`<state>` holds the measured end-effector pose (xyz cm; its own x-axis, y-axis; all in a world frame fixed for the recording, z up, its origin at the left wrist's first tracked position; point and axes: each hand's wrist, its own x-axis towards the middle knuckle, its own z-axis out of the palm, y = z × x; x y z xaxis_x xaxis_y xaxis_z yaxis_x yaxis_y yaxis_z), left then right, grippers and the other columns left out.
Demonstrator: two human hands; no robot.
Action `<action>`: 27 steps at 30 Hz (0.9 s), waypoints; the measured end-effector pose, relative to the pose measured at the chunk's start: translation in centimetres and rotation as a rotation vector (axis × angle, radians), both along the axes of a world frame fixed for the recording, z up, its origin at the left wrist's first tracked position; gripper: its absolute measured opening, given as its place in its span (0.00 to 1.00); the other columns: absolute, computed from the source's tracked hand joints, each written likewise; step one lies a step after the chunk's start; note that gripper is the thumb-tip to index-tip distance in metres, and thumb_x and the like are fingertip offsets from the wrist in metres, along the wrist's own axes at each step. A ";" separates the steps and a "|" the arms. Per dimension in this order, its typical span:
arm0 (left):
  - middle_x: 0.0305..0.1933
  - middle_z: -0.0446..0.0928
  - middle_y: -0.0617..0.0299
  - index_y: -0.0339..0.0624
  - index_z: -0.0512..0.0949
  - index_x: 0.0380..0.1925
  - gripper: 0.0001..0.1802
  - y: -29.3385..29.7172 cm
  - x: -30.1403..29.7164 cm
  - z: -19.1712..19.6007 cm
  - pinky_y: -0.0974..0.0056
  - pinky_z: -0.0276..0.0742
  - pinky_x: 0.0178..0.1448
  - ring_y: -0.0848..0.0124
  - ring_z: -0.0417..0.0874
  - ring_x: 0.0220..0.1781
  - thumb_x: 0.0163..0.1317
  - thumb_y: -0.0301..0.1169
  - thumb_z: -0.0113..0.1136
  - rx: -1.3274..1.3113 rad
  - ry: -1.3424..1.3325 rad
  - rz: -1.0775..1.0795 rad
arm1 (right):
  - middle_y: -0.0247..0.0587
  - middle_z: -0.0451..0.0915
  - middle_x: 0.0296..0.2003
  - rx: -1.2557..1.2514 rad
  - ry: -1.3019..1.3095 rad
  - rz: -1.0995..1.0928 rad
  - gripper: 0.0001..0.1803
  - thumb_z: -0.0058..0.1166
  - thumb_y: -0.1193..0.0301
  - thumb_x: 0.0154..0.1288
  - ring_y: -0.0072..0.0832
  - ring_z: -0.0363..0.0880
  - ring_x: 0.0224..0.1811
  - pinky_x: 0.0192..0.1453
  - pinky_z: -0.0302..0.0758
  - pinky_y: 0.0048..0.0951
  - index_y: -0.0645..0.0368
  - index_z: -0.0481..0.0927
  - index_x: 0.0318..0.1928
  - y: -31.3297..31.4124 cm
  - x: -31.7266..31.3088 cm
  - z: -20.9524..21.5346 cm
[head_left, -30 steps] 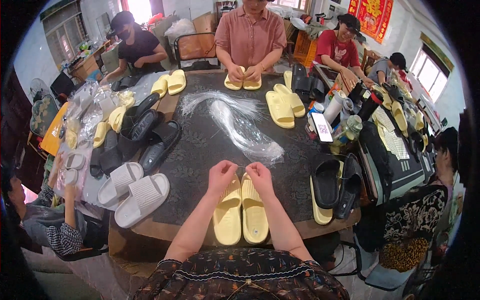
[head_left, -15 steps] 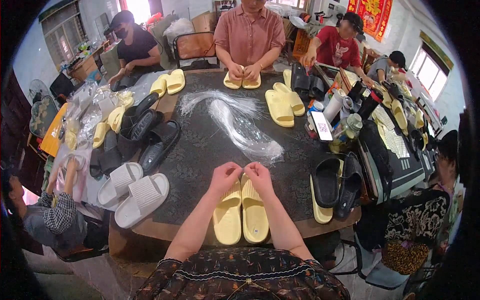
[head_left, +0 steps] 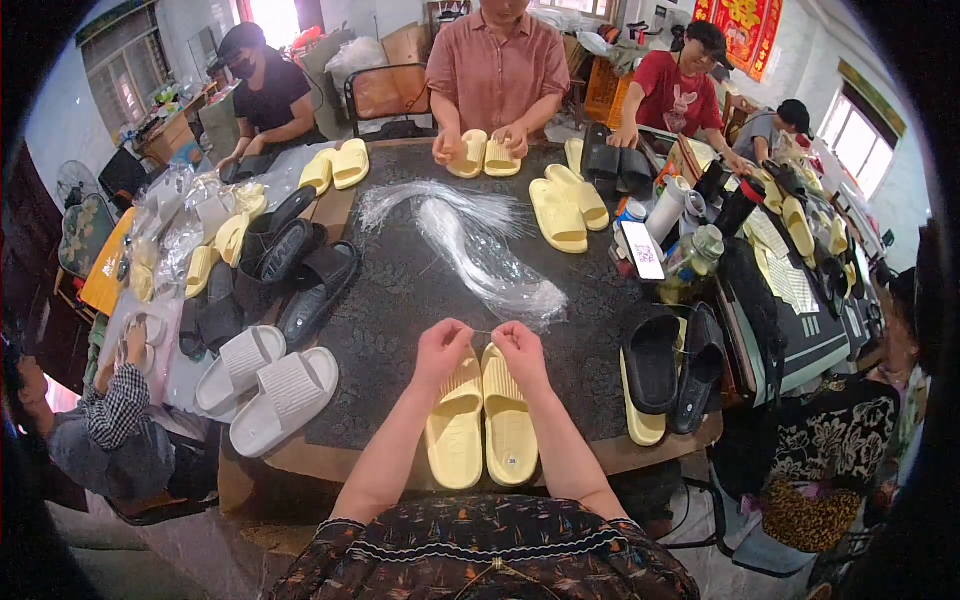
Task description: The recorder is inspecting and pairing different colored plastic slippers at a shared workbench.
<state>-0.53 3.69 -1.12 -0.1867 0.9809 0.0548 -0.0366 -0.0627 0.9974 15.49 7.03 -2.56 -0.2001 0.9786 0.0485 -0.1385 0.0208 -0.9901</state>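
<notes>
A pair of yellow slippers lies side by side at the table's near edge, heels toward me: the left slipper and the right slipper. Just beyond their toes, my left hand and my right hand are both closed in a pinch. Between the fingertips runs a short thin strand, pulled out sideways above the toes. Whether the strand passes through the slippers cannot be made out. Farther off lies a loose bundle of clear thin plastic strands.
White slippers and black slippers crowd the left side. More yellow slippers lie far right, black ones nearer. A phone leans among bottles. Across the table, a person handles yellow slippers; other people work around.
My hands have drawn slightly apart, and the strand now shows between them. The person across has spread their hands from together to either side of their slippers.
</notes>
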 end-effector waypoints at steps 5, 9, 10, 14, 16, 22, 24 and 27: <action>0.25 0.76 0.71 0.38 0.79 0.30 0.07 0.1 0.1 -0.5 0.74 0.70 0.35 0.83 0.74 0.29 0.62 0.31 0.60 0.015 0.053 -0.109 | 0.24 0.76 0.27 0.001 -0.024 0.066 0.04 0.57 0.73 0.64 0.10 0.70 0.29 0.34 0.68 0.16 0.61 0.77 0.36 0.1 0.0 -0.6; 0.25 0.76 0.70 0.38 0.79 0.30 0.07 0.3 -0.4 -0.5 0.74 0.70 0.33 0.83 0.74 0.28 0.62 0.31 0.61 0.038 0.125 -0.020 | 0.24 0.75 0.27 -0.036 0.021 -0.041 0.05 0.58 0.73 0.64 0.10 0.69 0.28 0.34 0.67 0.15 0.61 0.77 0.37 0.2 0.0 -0.4; 0.25 0.76 0.70 0.38 0.79 0.30 0.07 0.4 -0.3 -0.6 0.74 0.70 0.33 0.83 0.74 0.28 0.62 0.31 0.61 0.038 0.124 -0.018 | 0.24 0.75 0.27 -0.041 0.043 -0.051 0.05 0.58 0.74 0.64 0.10 0.69 0.28 0.34 0.67 0.15 0.61 0.77 0.37 0.3 0.0 -0.6; 0.25 0.77 0.70 0.38 0.79 0.29 0.07 0.6 -0.2 -0.6 0.73 0.71 0.35 0.82 0.74 0.29 0.61 0.30 0.60 0.036 0.037 -0.001 | 0.27 0.76 0.28 0.010 -0.067 -0.102 0.05 0.59 0.74 0.62 0.15 0.71 0.29 0.36 0.70 0.19 0.61 0.78 0.37 0.2 0.0 -0.4; 0.25 0.76 0.70 0.38 0.79 0.29 0.07 0.6 -0.2 -0.7 0.73 0.70 0.35 0.82 0.74 0.29 0.61 0.30 0.60 0.047 0.039 0.011 | 0.31 0.76 0.29 0.331 -0.252 -0.240 0.06 0.60 0.74 0.60 0.20 0.73 0.31 0.37 0.71 0.23 0.61 0.78 0.36 -0.6 -0.4 1.5; 0.26 0.75 0.70 0.38 0.79 0.29 0.07 0.8 -0.7 -1.2 0.73 0.70 0.33 0.82 0.74 0.29 0.62 0.31 0.59 0.033 0.040 0.043 | 0.38 0.76 0.29 0.623 -0.445 -0.333 0.07 0.62 0.73 0.57 0.31 0.76 0.32 0.38 0.72 0.31 0.60 0.79 0.33 -5.2 0.9 5.8; 0.24 0.74 0.72 0.40 0.79 0.28 0.07 0.1 -0.2 -0.1 0.74 0.67 0.35 0.83 0.71 0.28 0.62 0.31 0.59 -0.047 -0.150 0.048 | 0.37 0.76 0.21 0.409 -0.512 -0.188 0.07 0.63 0.70 0.58 0.29 0.76 0.23 0.29 0.72 0.29 0.59 0.79 0.30 -7.5 1.7 6.2; 0.24 0.73 0.72 0.41 0.79 0.27 0.07 0.3 -0.9 -0.2 0.75 0.65 0.34 0.83 0.70 0.28 0.62 0.31 0.59 -0.027 -0.183 0.048 | 0.36 0.74 0.15 0.432 -0.586 -0.167 0.10 0.63 0.65 0.58 0.29 0.73 0.15 0.21 0.69 0.29 0.57 0.79 0.26 -10.4 2.7 5.8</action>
<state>-1.44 3.97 -1.35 -0.2382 0.9712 -0.0102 -0.2147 -0.0424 0.9758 18.22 -3.34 3.27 -0.1620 0.9162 0.3665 0.4488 0.3991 -0.7996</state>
